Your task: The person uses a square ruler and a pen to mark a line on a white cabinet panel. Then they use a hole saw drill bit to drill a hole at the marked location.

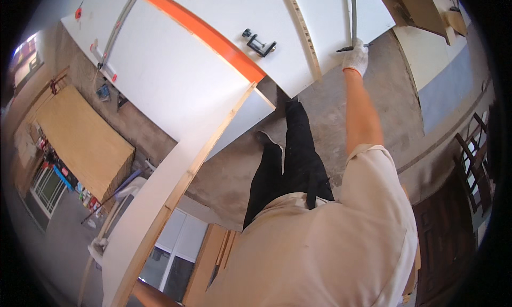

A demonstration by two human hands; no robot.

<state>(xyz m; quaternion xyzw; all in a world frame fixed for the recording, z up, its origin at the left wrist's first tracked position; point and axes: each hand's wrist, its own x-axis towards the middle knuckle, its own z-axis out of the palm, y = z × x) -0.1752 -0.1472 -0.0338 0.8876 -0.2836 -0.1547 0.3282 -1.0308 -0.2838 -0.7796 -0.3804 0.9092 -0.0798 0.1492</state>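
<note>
My right hand (356, 57), in a white glove with an orange cuff, is closed around a long grey metal bar (354, 19) with a black crosspiece, over the worktop's near right corner. At lower left, a long white board (165, 184) with a bare wood edge stands tilted on its side, its far end against the worktop. My left forearm (153, 295) goes behind this board. White glove fingers (97, 248) of my left hand show at the board's other edge; the palm is hidden.
A black screw clamp (260, 43) lies on the white worktop panels (213, 14), near an orange strip (208, 32) and a narrow wood strip (303, 30). A grey hose (120, 30) crosses the left panel. Stacked brown sheets (85, 139) stand at left.
</note>
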